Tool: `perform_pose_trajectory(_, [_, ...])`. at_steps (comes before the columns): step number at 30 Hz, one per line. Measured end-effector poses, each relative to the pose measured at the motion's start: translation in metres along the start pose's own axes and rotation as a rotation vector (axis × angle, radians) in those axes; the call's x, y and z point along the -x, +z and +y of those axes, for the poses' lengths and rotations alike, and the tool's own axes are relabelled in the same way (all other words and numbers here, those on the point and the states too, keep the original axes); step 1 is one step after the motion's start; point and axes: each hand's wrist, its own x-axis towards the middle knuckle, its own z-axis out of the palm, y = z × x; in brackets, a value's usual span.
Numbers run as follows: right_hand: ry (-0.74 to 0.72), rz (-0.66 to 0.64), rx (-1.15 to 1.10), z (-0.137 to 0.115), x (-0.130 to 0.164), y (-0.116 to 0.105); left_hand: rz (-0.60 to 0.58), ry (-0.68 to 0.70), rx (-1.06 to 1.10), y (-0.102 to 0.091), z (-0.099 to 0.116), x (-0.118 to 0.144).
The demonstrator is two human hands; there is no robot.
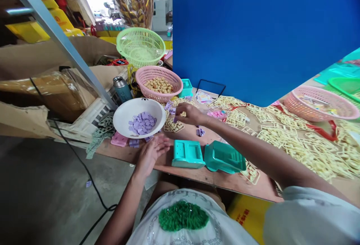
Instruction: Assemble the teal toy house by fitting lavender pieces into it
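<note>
My right hand [189, 114] reaches over the table, fingers pinched together, with a small purple plastic piece [175, 119] at the fingertips. Palm partly turned up, my left hand [153, 150] is empty, its fingers apart, just below the white bowl [118, 119]. Flat purple pieces [143, 123] lie heaped in that bowl. Two turquoise plastic housings [189, 153] [225, 157] rest side by side at the front edge, right of my left hand. Another purple piece [200, 132] lies on the tabletop beneath my right forearm.
A pink basket [178, 84] with tan pieces and a green basket [140, 37] stand behind the bowl, beside a flask [122, 89]. Cream plastic frames [303, 147] cover the table's right side. A blue panel [253, 35] blocks the back. A metal post [64, 46] slants at left.
</note>
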Motion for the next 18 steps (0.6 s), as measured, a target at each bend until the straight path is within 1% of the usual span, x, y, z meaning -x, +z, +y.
perform_pose_trajectory(2, [-0.027,0.046,-0.092,-0.005,0.007,0.003,0.003,-0.016,0.086,0.011,-0.008,-0.009])
perform_pose_trajectory(4, [-0.019,0.081,-0.138,-0.009,0.012,0.008,0.014,-0.01,0.132,0.018,-0.012,-0.017])
perform_pose_trajectory(8, [-0.072,0.048,-0.156,-0.012,0.007,0.017,-0.054,-0.03,0.223,0.021,-0.012,-0.03])
perform_pose_trajectory(10, [-0.063,0.063,-0.097,-0.006,-0.004,0.021,-0.087,-0.043,0.243,0.019,-0.011,-0.033])
perform_pose_trajectory(13, [-0.005,0.082,-0.006,0.012,-0.026,0.028,-0.081,-0.027,0.22,0.015,-0.013,-0.037])
perform_pose_trajectory(16, [-0.017,0.037,0.027,0.031,-0.038,0.039,-0.05,-0.016,0.192,0.008,-0.017,-0.037])
perform_pose_trajectory(18, [-0.033,0.014,0.043,0.039,-0.041,0.046,-0.058,-0.009,0.169,0.002,-0.019,-0.036])
